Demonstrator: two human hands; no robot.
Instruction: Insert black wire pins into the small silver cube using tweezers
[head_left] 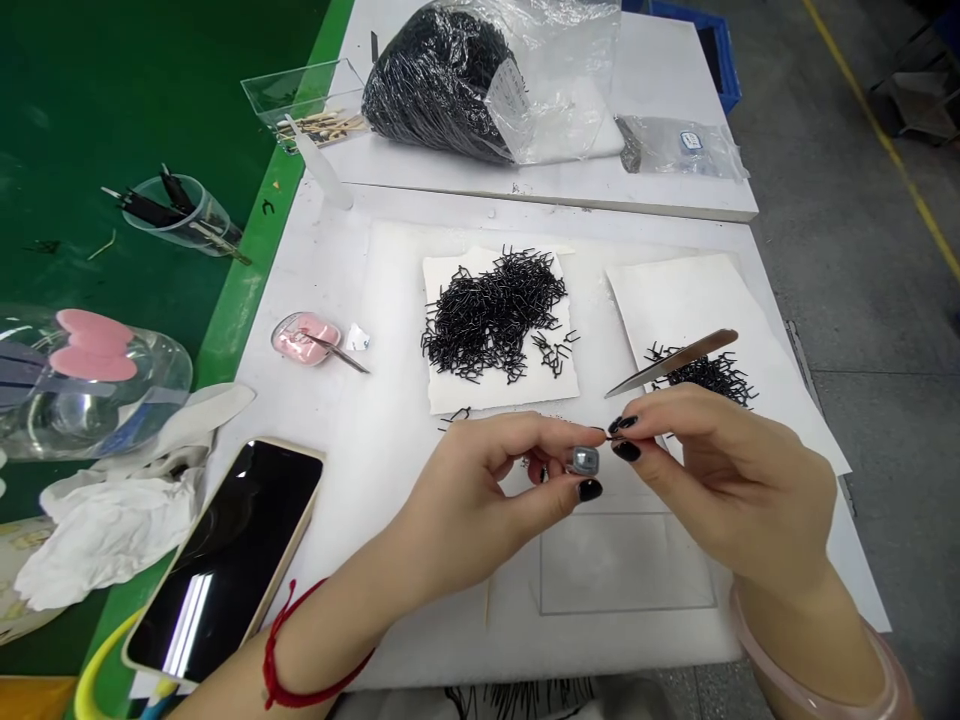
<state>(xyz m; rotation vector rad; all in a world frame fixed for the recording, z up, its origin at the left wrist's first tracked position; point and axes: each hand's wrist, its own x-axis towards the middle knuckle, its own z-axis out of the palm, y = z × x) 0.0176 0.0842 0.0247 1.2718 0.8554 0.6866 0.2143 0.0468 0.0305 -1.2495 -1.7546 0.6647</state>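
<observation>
In the middle, my left hand (pixel 495 490) is closed with a small grey, square-ended piece (pixel 585 460) between thumb and index finger. My right hand (pixel 720 470) meets it, thumb and index finger pinched on a tiny dark piece (pixel 611 437), mostly covered by the fingertips. Just beyond the right hand a pointed metal tool (pixel 675 362), like tweezers, slants over a smaller pile of black bent pins (pixel 712 378); whether the hand touches it I cannot tell. A larger pile of black bent pins (pixel 495 310) lies on a white pad (pixel 502 397) past the left hand.
On the left are a phone (pixel 232 550), a pink-filled dish (pixel 304 338) with tweezers (pixel 341 355) across it, and crumpled white cloth (pixel 112 530). A big plastic bag of black pieces (pixel 442 90) sits at the back. A clear flat plate (pixel 626 565) lies nearest me.
</observation>
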